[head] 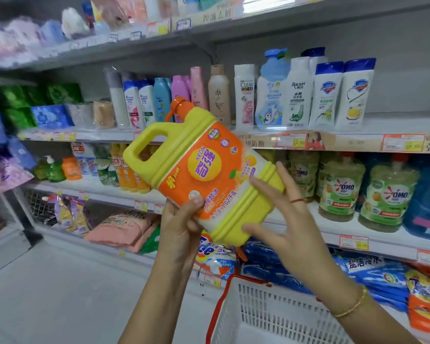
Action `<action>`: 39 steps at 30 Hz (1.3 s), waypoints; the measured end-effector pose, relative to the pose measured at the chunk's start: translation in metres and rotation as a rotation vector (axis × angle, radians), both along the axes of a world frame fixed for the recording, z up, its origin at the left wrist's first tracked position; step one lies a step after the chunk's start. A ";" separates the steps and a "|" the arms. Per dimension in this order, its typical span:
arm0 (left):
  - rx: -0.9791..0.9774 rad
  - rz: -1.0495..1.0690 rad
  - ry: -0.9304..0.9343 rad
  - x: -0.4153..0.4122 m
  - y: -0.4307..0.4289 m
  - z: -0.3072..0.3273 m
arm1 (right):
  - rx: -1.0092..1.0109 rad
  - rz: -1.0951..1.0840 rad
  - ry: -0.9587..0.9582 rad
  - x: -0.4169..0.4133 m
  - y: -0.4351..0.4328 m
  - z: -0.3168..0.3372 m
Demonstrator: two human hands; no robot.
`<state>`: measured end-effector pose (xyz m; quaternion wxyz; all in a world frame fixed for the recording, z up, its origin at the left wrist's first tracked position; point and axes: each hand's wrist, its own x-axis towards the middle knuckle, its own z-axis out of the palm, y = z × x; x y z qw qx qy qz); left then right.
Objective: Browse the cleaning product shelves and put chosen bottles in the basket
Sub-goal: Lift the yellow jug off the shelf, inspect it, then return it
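Observation:
A large yellow jug (184, 142) with an orange label and orange cap is held tilted in front of the shelves, cap up and to the left. My left hand (181, 227) grips its lower left edge, thumb pressed on the label. My right hand (281, 217) is spread with straight fingers against the jug's bottom right side. The white basket (263, 309) with a red rim and handle hangs below the jug at the bottom of the view; what shows of its inside holds nothing.
Shampoo and body wash bottles (296, 95) line the shelf behind the jug. Green OMO detergent bottles (388, 192) stand on the shelf to the right. Bagged washing powder (383, 276) lies on the lowest shelf. White floor (60, 294) spreads to the left.

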<state>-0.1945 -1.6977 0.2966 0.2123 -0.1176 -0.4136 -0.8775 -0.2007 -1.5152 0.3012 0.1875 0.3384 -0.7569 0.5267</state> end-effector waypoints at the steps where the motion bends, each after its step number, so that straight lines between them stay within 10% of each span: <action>1: -0.015 0.039 -0.010 0.001 0.003 -0.002 | 0.177 -0.084 0.076 0.001 -0.005 -0.007; 4: 0.001 0.044 -0.043 0.004 0.011 -0.007 | 0.407 -0.325 0.293 0.000 -0.021 -0.024; 11: -0.045 -0.136 0.050 0.016 0.004 0.011 | 0.013 -0.288 0.453 -0.001 -0.019 -0.024; 26: -0.317 -0.137 -0.183 0.007 -0.058 0.001 | -0.335 0.386 -0.624 0.004 -0.029 -0.037; 39: -0.106 -0.238 -0.565 0.008 -0.072 -0.019 | -0.337 0.437 -1.013 0.009 -0.034 -0.026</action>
